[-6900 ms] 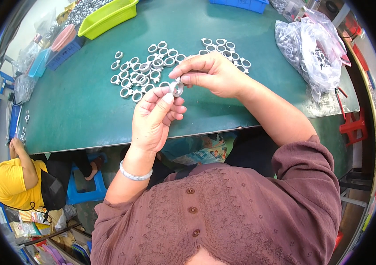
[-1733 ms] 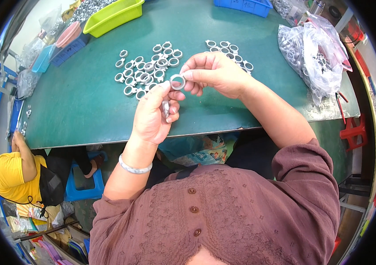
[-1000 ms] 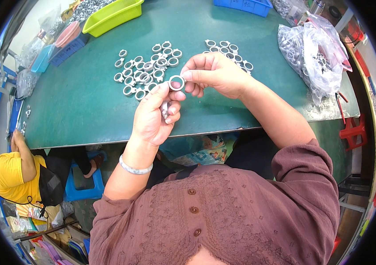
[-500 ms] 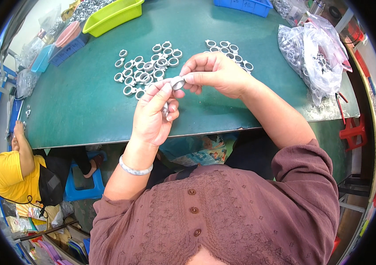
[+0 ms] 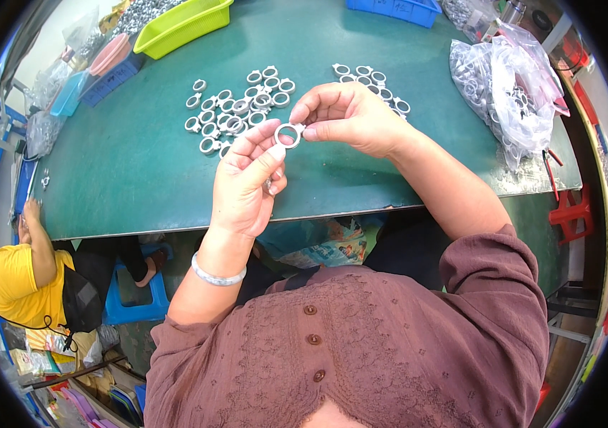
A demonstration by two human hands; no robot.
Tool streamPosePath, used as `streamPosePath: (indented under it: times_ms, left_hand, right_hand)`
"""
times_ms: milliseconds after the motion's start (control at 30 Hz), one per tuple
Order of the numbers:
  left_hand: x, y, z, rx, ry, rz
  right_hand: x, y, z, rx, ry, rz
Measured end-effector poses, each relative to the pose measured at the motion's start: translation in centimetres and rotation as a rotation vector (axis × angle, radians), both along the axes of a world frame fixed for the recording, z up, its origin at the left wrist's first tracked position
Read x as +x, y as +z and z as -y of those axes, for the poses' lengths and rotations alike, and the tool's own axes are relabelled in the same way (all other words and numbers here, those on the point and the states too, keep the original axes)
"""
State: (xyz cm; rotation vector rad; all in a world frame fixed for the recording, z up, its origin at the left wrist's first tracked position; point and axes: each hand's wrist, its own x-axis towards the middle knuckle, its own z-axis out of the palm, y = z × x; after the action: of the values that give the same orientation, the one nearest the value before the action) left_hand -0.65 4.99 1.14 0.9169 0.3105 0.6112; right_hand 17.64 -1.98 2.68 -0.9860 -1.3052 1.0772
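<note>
Between my two hands a grey metal ring (image 5: pixel 277 137) with a small lug faces me, its round hole showing. My left hand (image 5: pixel 247 175) pinches its near left side between thumb and finger; something small and metallic also shows in the curled lower fingers. At the ring's right side, my right hand (image 5: pixel 350 121) holds the lug between thumb and fingertips. Just beyond my left hand lies a loose group of similar rings (image 5: pixel 209 115). A second group of rings (image 5: pixel 379 77) lies past my right hand, partly hidden by it.
A lime-green basket (image 5: pixel 183 30) and a blue tray (image 5: pixel 113 80) stand at the far left of the green table (image 5: pixel 140 164). Clear bags of rings (image 5: pixel 504 100) lie at the right, a blue bin (image 5: pixel 397 10) at the back. A person in yellow (image 5: pixel 15 285) sits at left.
The ring has turned from tilted nearly edge-on to facing me, so its hole now shows fully. My left thumb and fingers have shifted slightly; my right hand stays about in place.
</note>
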Motion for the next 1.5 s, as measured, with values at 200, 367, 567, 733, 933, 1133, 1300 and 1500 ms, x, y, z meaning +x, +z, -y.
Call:
streamPosePath:
  times_ms: [200,367,567,733,933,1133,1300,1500]
  left_hand:
    - [0.03,-0.24,-0.15,0.008,0.013,-0.018]
    - [0.07,-0.36,-0.14,-0.056,0.000,-0.022]
    - [0.05,-0.20,-0.18,-0.115,-0.044,-0.023]
    - [-0.03,-0.23,-0.28,-0.127,-0.062,-0.021]
    - [-0.09,-0.13,-0.27,-0.125,-0.069,-0.022]
    - [-0.17,-0.09,-0.13,-0.108,-0.055,-0.009]
    - [-0.14,-0.05,0.14,0.009,-0.001,-0.019]
    - [0.00,-0.02,0.48,0.184,0.048,-0.031]
  right_hand:
    - [-0.24,0.26,0.16,0.031,-0.018,0.051]
    - [-0.42,0.31,0.29,0.098,-0.044,0.148]
    - [-0.53,0.50,0.51,0.153,-0.089,0.268]
    - [-0.57,0.51,0.55,0.159,-0.107,0.328]
    - [-0.55,0.71,0.63,0.201,-0.098,0.376]
    - [-0.43,0.43,0.44,0.226,-0.067,0.314]
    - [-0.41,0.38,0.41,0.166,-0.044,0.219]
    - [-0.05,0.17,0.18,0.137,-0.021,0.139]
